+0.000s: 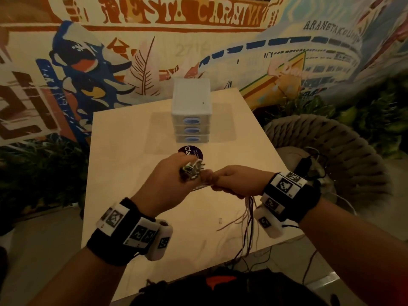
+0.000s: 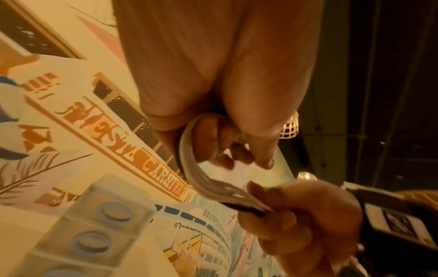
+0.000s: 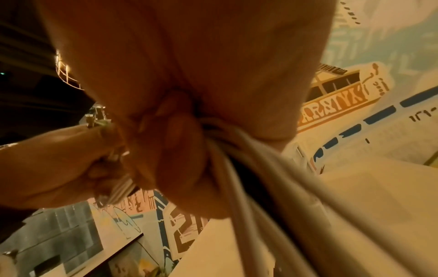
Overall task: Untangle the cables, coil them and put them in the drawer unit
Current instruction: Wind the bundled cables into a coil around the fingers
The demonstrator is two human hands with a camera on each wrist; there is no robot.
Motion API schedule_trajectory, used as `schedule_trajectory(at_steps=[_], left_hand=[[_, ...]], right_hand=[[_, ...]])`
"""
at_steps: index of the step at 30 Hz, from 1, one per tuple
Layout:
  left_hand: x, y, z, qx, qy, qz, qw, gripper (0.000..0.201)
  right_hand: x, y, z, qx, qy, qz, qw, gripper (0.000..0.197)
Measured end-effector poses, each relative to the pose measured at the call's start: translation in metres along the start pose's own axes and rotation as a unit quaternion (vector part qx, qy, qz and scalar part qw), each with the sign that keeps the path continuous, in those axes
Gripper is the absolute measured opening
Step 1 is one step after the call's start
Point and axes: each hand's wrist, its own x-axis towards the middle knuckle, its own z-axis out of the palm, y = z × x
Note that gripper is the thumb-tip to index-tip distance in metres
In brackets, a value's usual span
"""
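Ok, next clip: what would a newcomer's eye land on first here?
Both hands, the left hand and right hand, meet above the table, gripping a bundle of cables whose loose ends hang from the right fist. Behind them stands a white three-drawer unit, drawers shut, before a bright painted mural.

Painted mural wall (image 1: 198, 29), pale table (image 1: 123, 173), dim light

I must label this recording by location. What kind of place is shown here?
Probably an indoor lounge or café-like corner, not a workshop. A painted mural wall stands behind a pale wooden table, a woven rope chair sits at the right, and leafy plants line the wall's foot.
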Motion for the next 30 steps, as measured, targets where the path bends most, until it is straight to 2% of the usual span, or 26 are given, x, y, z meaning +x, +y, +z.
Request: schedule_trajectory(at_steps=[3,5,7,9,11,15,17,20,22,25,28,30], left_hand=[[0.005,-0.006,0.005,0.066,0.0,0.049,0.997,0.023],[0.008,-0.007,0.003,0.106,-0.001,0.085,0.991,0.031],[0.008,-0.004,0.003,0.176,-0.023,0.114,0.977,0.035],[0.006,-0.003,0.004,0.224,-0.032,0.144,0.963,0.031],[0.003,-0.001,0.006,0.25,-0.03,0.152,0.956,0.025],[0.002,0.005,0.01,0.292,-0.002,0.157,0.943,0.03],[0.001,0.008,0.013,0.313,0.019,0.176,0.933,0.019],[-0.002,0.009,0.015,0.341,0.018,0.153,0.927,0.005],[-0.002,0.009,0.014,0.354,-0.017,0.119,0.927,0.01],[0.002,0.006,0.016,0.3,-0.13,0.049,0.944,0.031],[0.005,0.003,0.019,0.271,-0.155,0.025,0.95,0.036],[0.007,0.004,0.019,0.291,-0.153,0.027,0.944,0.028]], right_hand=[[0.003,-0.005,-0.002,0.026,0.005,0.004,1.0,0.038],[0.003,-0.007,-0.004,0.066,0.002,0.01,0.998,0.035],[0.004,-0.007,-0.007,0.129,0.005,0.027,0.991,0.032],[0.005,-0.008,-0.011,0.168,0.008,0.05,0.985,0.031],[0.006,-0.01,-0.012,0.164,0.005,0.06,0.985,0.032],[0.007,-0.015,-0.013,0.156,0.004,0.074,0.985,0.033],[0.008,-0.018,-0.014,0.154,-0.001,0.078,0.985,0.034],[0.009,-0.023,-0.014,0.116,-0.014,0.081,0.99,0.037],[0.01,-0.024,-0.013,0.091,-0.033,0.084,0.992,0.038],[0.011,-0.025,-0.014,0.062,-0.055,0.078,0.994,0.045],[0.012,-0.029,-0.016,0.031,-0.056,0.062,0.996,0.05],[0.012,-0.033,-0.02,-0.01,-0.077,0.056,0.995,0.041]])
